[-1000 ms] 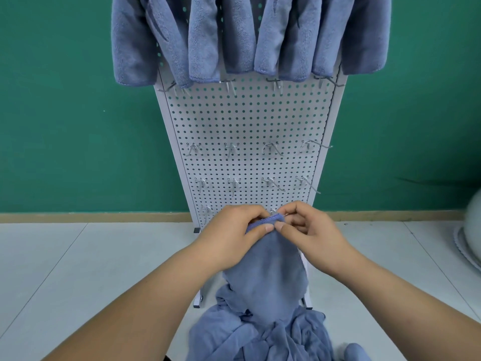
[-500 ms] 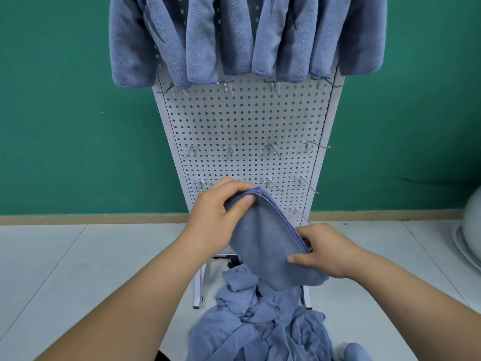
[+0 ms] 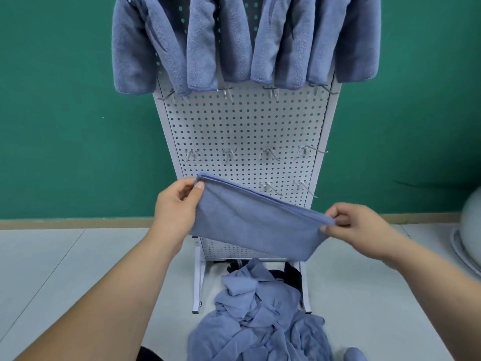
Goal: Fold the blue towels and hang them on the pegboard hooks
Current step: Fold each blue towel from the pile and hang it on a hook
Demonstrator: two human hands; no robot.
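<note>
Near the middle of the frame, two hands hold a folded blue towel (image 3: 255,225) in the air. It is in front of the lower part of the white pegboard (image 3: 242,121). The left hand (image 3: 177,204) pinches the towel's upper left corner between its thumb and curled fingers. The right hand (image 3: 356,225) pinches the other end, lower and to the right. Its thumb and first fingers press together on the cloth. The towel is pulled tight between the hands, and its top edge slants down from left to right.

At the top of the frame, a row of hung towels (image 3: 203,48) droops over the board. Under them, bare metal hooks (image 3: 229,155) stick out in rows. At the bottom, a messy pile of blue towels (image 3: 260,324) lies on the pale floor (image 3: 65,269) by the board's feet. Something dark (image 3: 291,272) sits behind the pile, maybe a bag, but too much of it is hidden to tell. A green wall (image 3: 65,100) is behind it all. A round white thing (image 3: 471,225) peeks in at the right edge.
</note>
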